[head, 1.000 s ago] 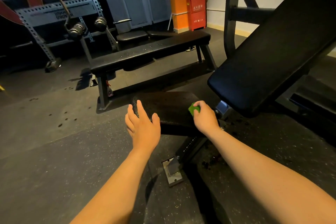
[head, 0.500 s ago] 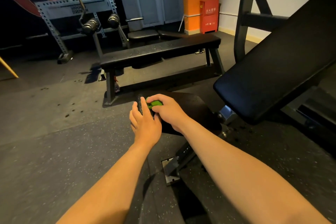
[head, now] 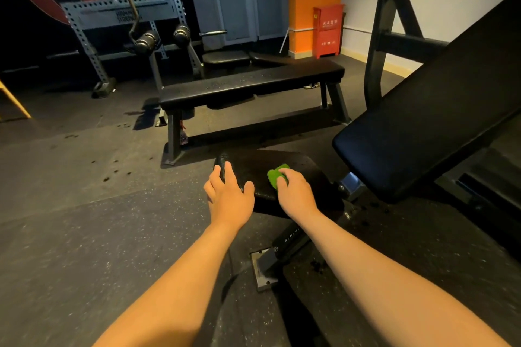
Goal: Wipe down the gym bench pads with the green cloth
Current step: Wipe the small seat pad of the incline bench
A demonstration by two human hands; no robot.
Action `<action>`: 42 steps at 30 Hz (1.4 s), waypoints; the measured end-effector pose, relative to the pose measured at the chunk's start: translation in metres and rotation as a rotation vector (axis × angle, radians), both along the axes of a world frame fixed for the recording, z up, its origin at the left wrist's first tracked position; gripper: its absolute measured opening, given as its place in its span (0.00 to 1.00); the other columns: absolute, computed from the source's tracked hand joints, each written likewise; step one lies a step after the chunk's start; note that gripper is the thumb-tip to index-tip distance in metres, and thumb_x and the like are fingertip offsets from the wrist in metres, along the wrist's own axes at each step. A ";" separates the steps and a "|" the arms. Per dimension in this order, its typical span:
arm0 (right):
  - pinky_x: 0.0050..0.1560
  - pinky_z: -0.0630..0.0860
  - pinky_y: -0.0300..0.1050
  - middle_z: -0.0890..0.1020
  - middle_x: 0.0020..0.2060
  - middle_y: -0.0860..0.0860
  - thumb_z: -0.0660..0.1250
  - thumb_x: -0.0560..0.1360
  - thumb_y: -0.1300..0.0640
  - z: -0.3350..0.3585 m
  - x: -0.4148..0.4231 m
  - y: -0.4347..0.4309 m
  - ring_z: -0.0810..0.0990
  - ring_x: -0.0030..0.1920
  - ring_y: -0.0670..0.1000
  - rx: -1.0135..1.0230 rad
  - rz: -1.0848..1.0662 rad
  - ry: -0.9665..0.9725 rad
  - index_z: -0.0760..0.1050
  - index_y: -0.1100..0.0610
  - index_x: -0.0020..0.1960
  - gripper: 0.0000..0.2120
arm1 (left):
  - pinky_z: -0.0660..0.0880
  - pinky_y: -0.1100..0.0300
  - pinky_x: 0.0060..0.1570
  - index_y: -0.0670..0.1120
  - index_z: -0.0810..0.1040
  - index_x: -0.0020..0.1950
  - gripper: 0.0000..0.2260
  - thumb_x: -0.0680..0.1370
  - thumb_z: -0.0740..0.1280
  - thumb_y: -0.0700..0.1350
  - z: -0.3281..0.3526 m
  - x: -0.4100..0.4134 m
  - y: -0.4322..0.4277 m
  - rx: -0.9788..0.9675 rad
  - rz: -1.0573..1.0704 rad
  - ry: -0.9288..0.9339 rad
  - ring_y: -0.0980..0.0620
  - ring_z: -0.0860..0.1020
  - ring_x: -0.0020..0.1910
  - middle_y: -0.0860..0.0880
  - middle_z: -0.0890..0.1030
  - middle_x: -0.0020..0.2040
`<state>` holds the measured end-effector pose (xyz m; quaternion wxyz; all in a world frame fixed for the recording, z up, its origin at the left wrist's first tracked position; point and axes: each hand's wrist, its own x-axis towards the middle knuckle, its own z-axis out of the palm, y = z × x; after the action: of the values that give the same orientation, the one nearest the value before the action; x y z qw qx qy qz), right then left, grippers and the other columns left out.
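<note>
The black seat pad of an incline bench lies low in the middle of the view. My right hand grips a bunched green cloth and presses it onto the pad's middle. My left hand rests with spread fingers on the pad's left end. The bench's long black back pad slopes up to the right, above and beside my right hand.
A flat black bench stands across the floor just beyond the seat pad. The incline bench's metal foot plate sits on the rubber floor between my forearms. A dark upright frame, a grey rack and a red cabinet stand farther back.
My right hand has slid the green cloth rightward from beside my left hand to the middle of the seat pad. My left hand stays on the pad's left end.
</note>
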<state>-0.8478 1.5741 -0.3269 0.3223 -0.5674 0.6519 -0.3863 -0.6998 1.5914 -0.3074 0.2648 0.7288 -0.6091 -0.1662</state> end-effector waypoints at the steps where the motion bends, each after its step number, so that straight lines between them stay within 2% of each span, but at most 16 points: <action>1: 0.70 0.64 0.46 0.69 0.73 0.51 0.59 0.83 0.53 0.001 0.004 0.002 0.69 0.72 0.52 -0.018 0.029 0.004 0.68 0.53 0.74 0.20 | 0.58 0.43 0.75 0.49 0.49 0.82 0.33 0.82 0.61 0.55 0.001 0.003 -0.002 -0.002 0.001 0.015 0.43 0.49 0.77 0.46 0.50 0.80; 5: 0.69 0.62 0.39 0.72 0.71 0.49 0.64 0.80 0.60 0.013 0.015 0.001 0.69 0.71 0.49 -0.094 0.218 0.057 0.71 0.52 0.72 0.21 | 0.63 0.48 0.69 0.47 0.54 0.81 0.29 0.83 0.61 0.52 0.009 0.023 -0.024 -0.020 0.003 0.094 0.45 0.56 0.70 0.46 0.59 0.72; 9: 0.72 0.61 0.39 0.73 0.71 0.47 0.63 0.80 0.64 0.024 0.031 -0.017 0.69 0.71 0.45 -0.170 0.330 0.151 0.75 0.50 0.70 0.20 | 0.59 0.48 0.72 0.47 0.53 0.82 0.27 0.85 0.57 0.49 0.012 0.029 -0.044 0.005 -0.005 0.172 0.44 0.52 0.75 0.47 0.54 0.80; 13: 0.73 0.63 0.45 0.73 0.71 0.48 0.61 0.80 0.64 0.022 0.046 -0.056 0.70 0.71 0.49 -0.169 0.201 0.210 0.76 0.51 0.69 0.20 | 0.58 0.50 0.72 0.46 0.53 0.82 0.27 0.85 0.56 0.49 0.002 0.031 -0.049 -0.096 -0.039 0.178 0.46 0.54 0.74 0.49 0.56 0.81; 18: 0.67 0.69 0.48 0.73 0.70 0.53 0.60 0.81 0.64 0.030 0.059 -0.094 0.72 0.69 0.55 0.025 -0.072 0.162 0.73 0.52 0.71 0.20 | 0.63 0.47 0.71 0.48 0.52 0.82 0.27 0.84 0.56 0.50 -0.002 0.038 -0.053 -0.083 -0.073 0.134 0.47 0.56 0.72 0.52 0.55 0.81; 20: 0.66 0.70 0.48 0.74 0.69 0.53 0.60 0.81 0.63 0.035 0.063 -0.097 0.72 0.68 0.56 0.047 -0.044 0.169 0.74 0.51 0.70 0.19 | 0.62 0.48 0.72 0.48 0.53 0.82 0.27 0.84 0.56 0.50 -0.002 0.038 -0.053 -0.098 -0.072 0.142 0.48 0.56 0.72 0.52 0.55 0.81; 23: 0.67 0.69 0.45 0.76 0.67 0.49 0.60 0.81 0.62 0.042 0.073 -0.090 0.73 0.67 0.50 -0.066 0.178 0.142 0.76 0.50 0.68 0.18 | 0.60 0.52 0.71 0.47 0.53 0.82 0.27 0.84 0.56 0.48 -0.005 0.038 -0.054 -0.132 -0.080 0.166 0.48 0.56 0.72 0.51 0.56 0.81; 27: 0.64 0.69 0.38 0.77 0.65 0.47 0.62 0.81 0.61 0.046 0.079 -0.088 0.74 0.65 0.45 -0.129 0.410 0.192 0.76 0.50 0.68 0.17 | 0.65 0.52 0.67 0.48 0.53 0.82 0.27 0.84 0.56 0.48 -0.008 0.038 -0.053 -0.166 -0.083 0.212 0.48 0.58 0.69 0.51 0.61 0.79; 30: 0.67 0.66 0.39 0.77 0.66 0.49 0.60 0.81 0.64 0.046 0.075 -0.099 0.73 0.66 0.48 -0.148 0.384 0.273 0.76 0.52 0.68 0.18 | 0.66 0.47 0.69 0.49 0.53 0.82 0.27 0.84 0.56 0.50 -0.008 0.039 -0.054 -0.157 -0.085 0.200 0.48 0.57 0.71 0.53 0.59 0.79; 32: 0.66 0.65 0.39 0.76 0.67 0.52 0.59 0.80 0.67 0.045 0.070 -0.104 0.73 0.67 0.51 -0.126 0.290 0.308 0.76 0.54 0.68 0.20 | 0.64 0.47 0.71 0.49 0.52 0.82 0.27 0.84 0.56 0.50 -0.008 0.039 -0.055 -0.141 -0.086 0.196 0.50 0.54 0.73 0.54 0.57 0.80; 35: 0.65 0.69 0.47 0.75 0.67 0.54 0.59 0.78 0.69 0.038 0.060 -0.110 0.74 0.66 0.56 -0.042 0.137 0.316 0.75 0.55 0.68 0.22 | 0.62 0.49 0.72 0.49 0.52 0.82 0.27 0.84 0.56 0.50 -0.009 0.039 -0.054 -0.144 -0.078 0.193 0.51 0.54 0.74 0.54 0.57 0.81; 38: 0.66 0.71 0.52 0.75 0.67 0.55 0.58 0.79 0.68 0.034 0.054 -0.109 0.74 0.65 0.57 -0.001 0.026 0.232 0.76 0.55 0.67 0.20 | 0.61 0.51 0.72 0.48 0.53 0.82 0.27 0.84 0.56 0.50 -0.009 0.037 -0.053 -0.163 -0.073 0.199 0.51 0.54 0.73 0.53 0.58 0.80; 40: 0.66 0.70 0.50 0.76 0.67 0.53 0.58 0.81 0.65 0.038 0.058 -0.105 0.74 0.66 0.56 -0.014 0.065 0.183 0.76 0.53 0.68 0.19 | 0.61 0.50 0.73 0.48 0.53 0.82 0.26 0.84 0.56 0.49 -0.009 0.037 -0.053 -0.170 -0.060 0.195 0.51 0.54 0.74 0.53 0.58 0.80; 42: 0.67 0.68 0.46 0.76 0.67 0.50 0.59 0.81 0.63 0.045 0.067 -0.100 0.73 0.67 0.52 -0.069 0.216 0.152 0.76 0.52 0.68 0.18 | 0.63 0.48 0.73 0.48 0.53 0.82 0.26 0.84 0.55 0.49 -0.011 0.038 -0.054 -0.159 -0.045 0.192 0.51 0.54 0.74 0.53 0.59 0.80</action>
<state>-0.7805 1.4738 -0.2814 0.2919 -0.6726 0.5959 -0.3277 -0.6623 1.5376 -0.3180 0.3750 0.6723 -0.6086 -0.1921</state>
